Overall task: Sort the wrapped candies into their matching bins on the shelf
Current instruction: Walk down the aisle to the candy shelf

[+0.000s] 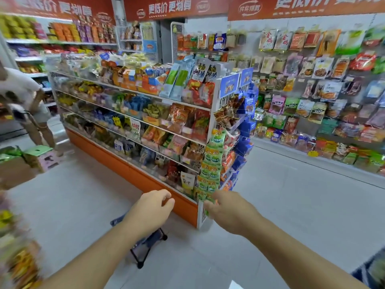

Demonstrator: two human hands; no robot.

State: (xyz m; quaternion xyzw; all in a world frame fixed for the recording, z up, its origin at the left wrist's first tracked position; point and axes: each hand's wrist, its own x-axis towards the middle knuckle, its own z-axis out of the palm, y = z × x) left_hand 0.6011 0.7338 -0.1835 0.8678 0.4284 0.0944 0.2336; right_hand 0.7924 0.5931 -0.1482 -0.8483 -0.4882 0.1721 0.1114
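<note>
Both arms reach out toward the end of the shelf [133, 113], and the picture is smeared with motion, so small things are hard to read. The left hand [153, 207] hangs with its fingers loosely curled around nothing I can see. The right hand [224, 207] sits at the foot of the hanging strip of green packets [211, 163]; its fingers are blurred, and I cannot tell whether they pinch a packet or only brush it. Wrapped candies fill the clear-fronted bins [158, 119] on the shelf's tiers, well apart from both hands, and no loose candy shows in either hand. The risks, as I judge them: a tug on the strip could tear packets off their hook, and the folding stool [149, 245] on the floor just below the left forearm could catch a foot. Many wrappers look alike, so a candy could land in the wrong bin. As for writing, the red banner [169, 7] reads "更低价 更划算", the green packets carry a "2" mark, and two hanging wall packs [268, 39] show "金鸽".
</note>
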